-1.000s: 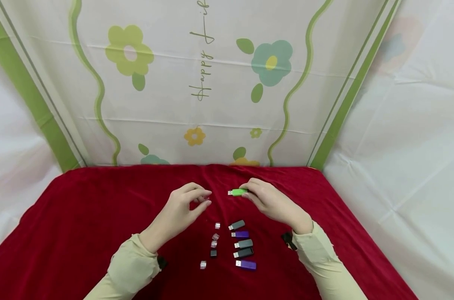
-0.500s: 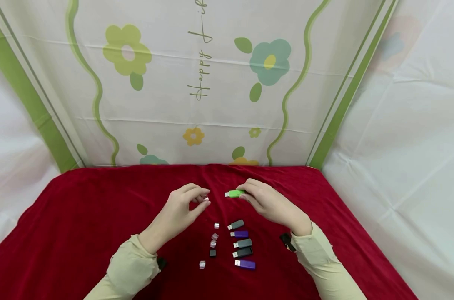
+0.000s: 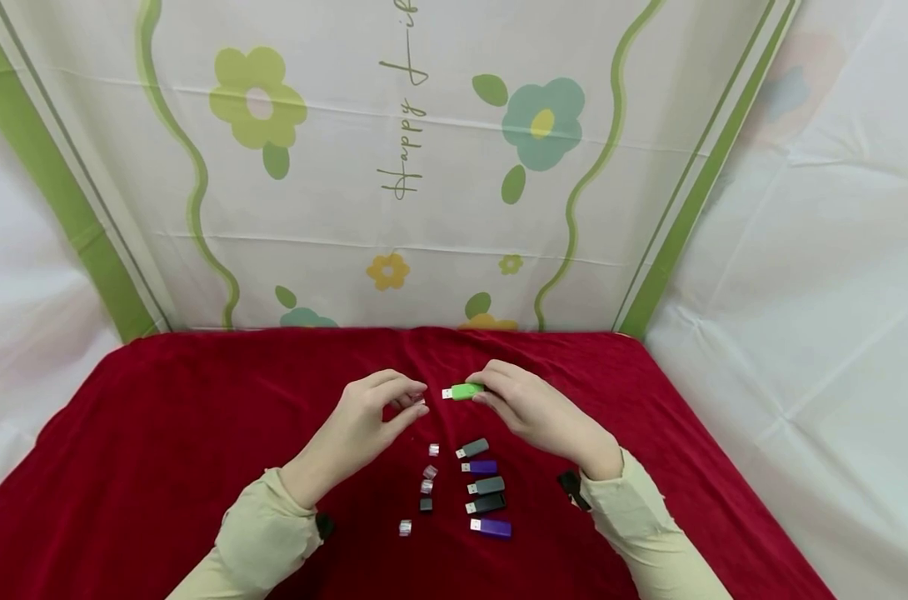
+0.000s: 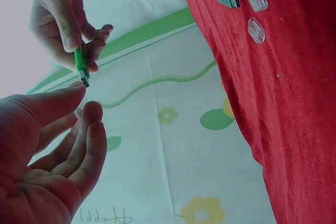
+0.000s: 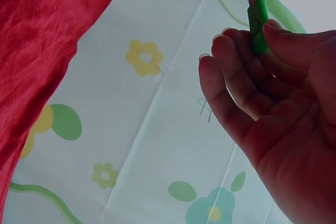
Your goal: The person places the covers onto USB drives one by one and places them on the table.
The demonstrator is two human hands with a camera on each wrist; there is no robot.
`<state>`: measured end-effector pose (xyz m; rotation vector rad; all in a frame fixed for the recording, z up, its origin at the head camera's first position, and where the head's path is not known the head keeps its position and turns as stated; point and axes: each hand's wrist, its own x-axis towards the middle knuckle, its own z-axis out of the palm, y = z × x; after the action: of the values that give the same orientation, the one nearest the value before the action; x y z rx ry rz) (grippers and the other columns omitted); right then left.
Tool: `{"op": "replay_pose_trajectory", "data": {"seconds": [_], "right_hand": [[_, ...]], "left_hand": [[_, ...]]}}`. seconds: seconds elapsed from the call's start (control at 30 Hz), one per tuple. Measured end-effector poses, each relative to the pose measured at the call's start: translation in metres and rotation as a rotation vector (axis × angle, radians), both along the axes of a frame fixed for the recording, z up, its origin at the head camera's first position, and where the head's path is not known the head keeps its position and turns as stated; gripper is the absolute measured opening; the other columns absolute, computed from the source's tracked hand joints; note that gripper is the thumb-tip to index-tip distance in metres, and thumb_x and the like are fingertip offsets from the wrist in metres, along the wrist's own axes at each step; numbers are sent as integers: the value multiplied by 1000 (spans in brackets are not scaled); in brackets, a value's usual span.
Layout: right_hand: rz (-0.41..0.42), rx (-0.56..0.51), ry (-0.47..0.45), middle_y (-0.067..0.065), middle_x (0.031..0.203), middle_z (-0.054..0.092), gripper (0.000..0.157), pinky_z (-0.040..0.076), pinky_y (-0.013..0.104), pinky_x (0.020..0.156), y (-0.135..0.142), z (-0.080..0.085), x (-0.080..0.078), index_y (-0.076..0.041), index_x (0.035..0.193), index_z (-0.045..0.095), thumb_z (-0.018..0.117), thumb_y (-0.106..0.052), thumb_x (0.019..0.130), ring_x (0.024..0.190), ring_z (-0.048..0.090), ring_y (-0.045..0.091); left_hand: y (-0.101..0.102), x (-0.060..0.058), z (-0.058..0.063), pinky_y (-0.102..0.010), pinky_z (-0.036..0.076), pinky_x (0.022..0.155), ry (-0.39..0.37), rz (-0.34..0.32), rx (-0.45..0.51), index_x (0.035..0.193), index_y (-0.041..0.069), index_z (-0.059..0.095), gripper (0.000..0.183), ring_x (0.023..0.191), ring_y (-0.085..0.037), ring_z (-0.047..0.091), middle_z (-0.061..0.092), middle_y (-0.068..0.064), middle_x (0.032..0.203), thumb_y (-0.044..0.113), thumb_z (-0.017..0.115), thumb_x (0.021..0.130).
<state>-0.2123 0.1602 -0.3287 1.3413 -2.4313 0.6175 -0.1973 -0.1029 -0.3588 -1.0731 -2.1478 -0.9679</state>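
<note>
My right hand (image 3: 536, 408) pinches a green USB flash drive (image 3: 465, 392) above the table, its bare metal plug pointing left. Across a small gap, my left hand (image 3: 371, 417) holds a clear plastic cap (image 4: 80, 111) between thumb and fingers, which partly cover it. Drive and cap are apart in the head view, roughly level with each other. The right wrist view also shows the green drive (image 5: 257, 24) between thumb and fingers, with the left fingertips beyond its plug.
Below the hands, several uncapped USB drives lie in a column: grey (image 3: 486, 486), purple (image 3: 491, 528) and black (image 3: 486, 504). Left of them lie several clear caps (image 3: 405, 527) and one black cap (image 3: 426, 505). Red cloth (image 3: 199, 417) covers the table; a printed curtain (image 3: 454, 208) hangs behind.
The right hand has brought the green drive a little left and slightly down, towards the left hand. The left hand has shifted slightly right, narrowing the gap. The things on the cloth stay put.
</note>
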Motion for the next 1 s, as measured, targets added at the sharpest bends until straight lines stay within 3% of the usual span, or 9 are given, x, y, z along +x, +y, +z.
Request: {"op": "replay_pose_trajectory", "data": {"seconds": [0.33, 0.7, 1.0], "right_hand": [[18, 0, 26, -5, 96, 55, 18, 46, 22, 77, -3, -1, 5, -6, 111, 66, 68, -6, 93, 83, 49, 7], [44, -8, 61, -5, 98, 57, 19, 46, 21, 79, -8, -3, 6, -7, 111, 65, 69, -8, 93, 85, 51, 7], [44, -7, 75, -5, 98, 57, 19, 46, 20, 80, -10, 0, 9, -8, 112, 65, 69, -8, 93, 86, 52, 7]], "left_hand": [[3, 3, 1, -31, 57, 67, 14, -45, 12, 101, -1, 70, 30, 76, -9, 65, 66, -6, 94, 1, 85, 75], [5, 4, 2, -21, 54, 71, 24, -70, 21, 102, -1, 70, 30, 77, -8, 64, 66, -6, 96, 0, 84, 75], [6, 6, 3, -26, 56, 69, 37, -95, 33, 103, -1, 70, 31, 78, -8, 64, 66, -5, 97, -1, 84, 75]]}}
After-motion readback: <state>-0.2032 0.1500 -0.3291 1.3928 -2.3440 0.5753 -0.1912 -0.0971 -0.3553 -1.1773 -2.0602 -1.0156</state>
